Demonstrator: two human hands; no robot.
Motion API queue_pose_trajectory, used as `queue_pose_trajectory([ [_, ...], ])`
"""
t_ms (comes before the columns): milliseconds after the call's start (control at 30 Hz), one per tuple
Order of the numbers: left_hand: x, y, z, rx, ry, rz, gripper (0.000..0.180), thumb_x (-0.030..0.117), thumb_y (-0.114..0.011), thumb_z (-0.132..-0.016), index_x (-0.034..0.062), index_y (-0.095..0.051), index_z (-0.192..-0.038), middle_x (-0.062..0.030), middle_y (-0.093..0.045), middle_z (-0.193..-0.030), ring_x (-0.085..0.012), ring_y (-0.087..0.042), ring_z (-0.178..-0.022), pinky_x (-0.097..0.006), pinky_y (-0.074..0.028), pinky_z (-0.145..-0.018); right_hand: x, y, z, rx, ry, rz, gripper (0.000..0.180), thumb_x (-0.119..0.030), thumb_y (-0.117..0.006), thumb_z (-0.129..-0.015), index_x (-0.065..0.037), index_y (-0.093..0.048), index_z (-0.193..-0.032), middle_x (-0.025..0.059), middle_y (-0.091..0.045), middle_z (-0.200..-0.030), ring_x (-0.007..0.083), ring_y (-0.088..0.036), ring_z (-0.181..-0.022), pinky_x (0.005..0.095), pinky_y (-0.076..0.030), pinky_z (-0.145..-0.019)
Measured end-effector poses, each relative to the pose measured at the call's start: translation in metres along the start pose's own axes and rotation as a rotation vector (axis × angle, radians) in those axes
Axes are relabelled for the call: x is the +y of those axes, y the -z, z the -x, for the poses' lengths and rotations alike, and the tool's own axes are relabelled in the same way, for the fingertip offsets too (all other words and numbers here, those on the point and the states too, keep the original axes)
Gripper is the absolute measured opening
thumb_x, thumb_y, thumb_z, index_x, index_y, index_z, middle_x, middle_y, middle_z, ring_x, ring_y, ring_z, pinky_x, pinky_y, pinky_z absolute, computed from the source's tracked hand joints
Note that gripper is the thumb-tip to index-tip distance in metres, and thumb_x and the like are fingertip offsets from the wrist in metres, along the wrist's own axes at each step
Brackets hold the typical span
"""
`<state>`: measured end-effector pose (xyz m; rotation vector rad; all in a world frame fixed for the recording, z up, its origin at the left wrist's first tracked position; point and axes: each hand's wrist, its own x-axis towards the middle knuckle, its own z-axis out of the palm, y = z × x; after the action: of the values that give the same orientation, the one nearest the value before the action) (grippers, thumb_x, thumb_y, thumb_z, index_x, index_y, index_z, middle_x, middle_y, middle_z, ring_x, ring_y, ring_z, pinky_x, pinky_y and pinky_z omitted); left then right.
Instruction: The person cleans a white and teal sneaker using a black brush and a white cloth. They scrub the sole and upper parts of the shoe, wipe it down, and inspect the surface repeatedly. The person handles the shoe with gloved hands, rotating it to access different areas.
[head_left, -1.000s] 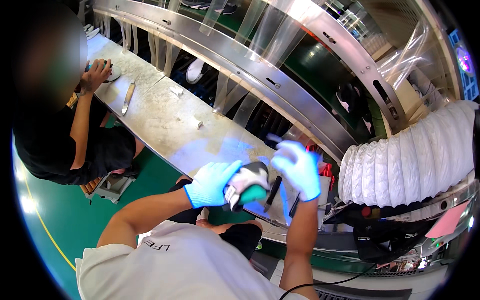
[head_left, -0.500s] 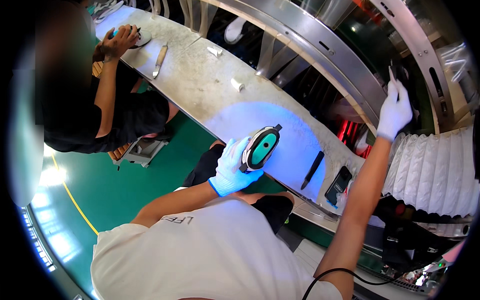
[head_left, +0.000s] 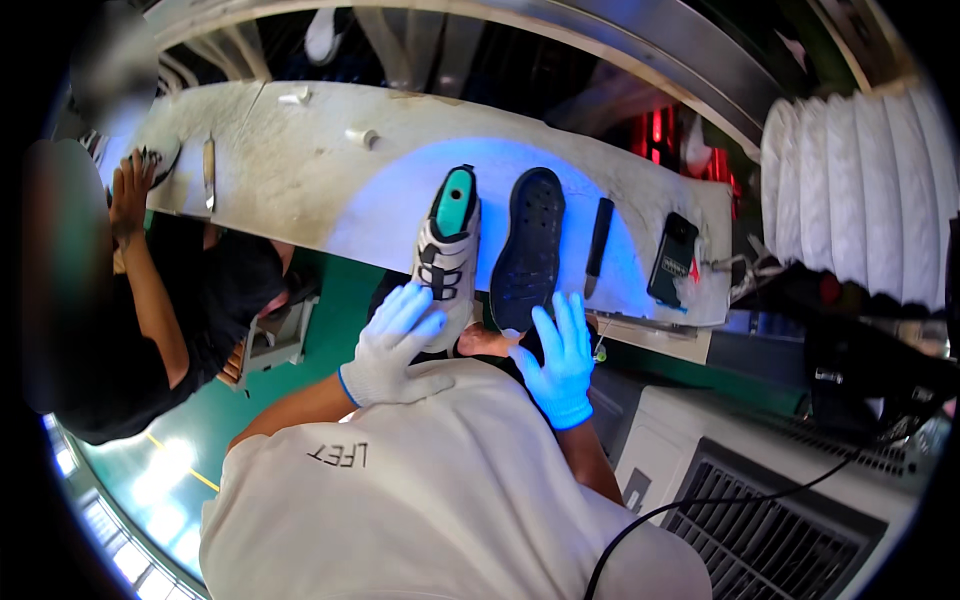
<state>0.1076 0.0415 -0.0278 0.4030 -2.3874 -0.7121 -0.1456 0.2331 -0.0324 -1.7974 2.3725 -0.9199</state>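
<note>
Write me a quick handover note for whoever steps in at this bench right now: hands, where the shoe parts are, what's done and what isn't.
Left hand: gloved, open, fingertips at the heel of the white strapped shoe upper with teal insole; gripping nothing.
Right hand: gloved, open, just below the dark perforated sole, holding nothing.
Both parts lie side by side, apart, on the pale workbench in the blue light patch. A slim black tool and a black handheld device lie to their right.
Done: upper and sole laid out.
Left: they are not joined; tool untouched.
</note>
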Motion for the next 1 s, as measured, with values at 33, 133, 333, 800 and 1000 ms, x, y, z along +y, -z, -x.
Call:
queue_pose_trajectory([
  [33,-0.013,-0.006,0.014,-0.033,-0.077,-0.079,0.076,0.017,-0.093,-0.079,0.0019,-0.064,-0.147,-0.0306,-0.059,-0.156,-0.0561,-0.061,-0.139,-0.065,-0.048,-0.117,0.002,-0.006,-0.001,0.04,-0.028,-0.009,0.07,-0.025,-0.095,-0.086,-0.004,-0.068,-0.147,0.0241,-0.055,-0.167,0.0487,-0.048,-0.158,0.0574,-0.045,-0.123],
  [133,-0.027,-0.011,-0.001,0.053,-0.208,-0.245,0.058,0.007,-0.085,-0.082,0.0054,-0.071,-0.138,-0.0279,-0.065,-0.15,-0.0545,-0.065,-0.134,-0.065,-0.05,-0.115,0.012,-0.031,-0.009,0.114,-0.052,0.043,0.068,-0.016,-0.09,-0.081,-0.007,-0.071,-0.145,0.0232,-0.055,-0.167,0.048,-0.054,-0.151,0.0559,-0.047,-0.121],
  [333,0.01,0.025,-0.103,0.148,-0.279,-0.1,0.053,0.006,-0.09,-0.075,0.008,-0.08,-0.126,-0.0182,-0.079,-0.128,-0.0377,-0.078,-0.12,-0.046,-0.063,-0.102,0.005,-0.01,-0.032,0.269,0.056,-0.017,0.047,-0.002,-0.077,-0.073,-0.004,-0.082,-0.119,0.0206,-0.068,-0.152,0.0436,-0.061,-0.145,0.0523,-0.051,-0.118],
  [800,0.06,0.015,-0.114,0.333,0.001,0.459,0.042,0.004,-0.096,-0.082,0.0072,-0.068,-0.114,-0.0239,-0.077,-0.133,-0.0358,-0.081,-0.111,-0.043,-0.065,-0.097,-0.064,0.078,-0.061,0.203,-0.266,-1.149,0.036,0.0,-0.08,-0.094,0.006,-0.075,-0.13,0.009,-0.075,-0.124,0.0192,-0.072,-0.111,0.035,-0.057,-0.104],
  [1000,0.056,0.026,-0.107,0.15,-0.319,0.205,0.034,0.002,-0.087,-0.084,0.0086,-0.073,-0.115,-0.0273,-0.071,-0.143,-0.0506,-0.075,-0.119,-0.049,-0.063,-0.101,-0.051,0.072,-0.068,0.178,-0.054,-1.148,0.028,0.005,-0.08,-0.086,0.004,-0.079,-0.114,0.0057,-0.067,-0.111,0.017,-0.065,-0.103,0.0319,-0.053,-0.097],
])
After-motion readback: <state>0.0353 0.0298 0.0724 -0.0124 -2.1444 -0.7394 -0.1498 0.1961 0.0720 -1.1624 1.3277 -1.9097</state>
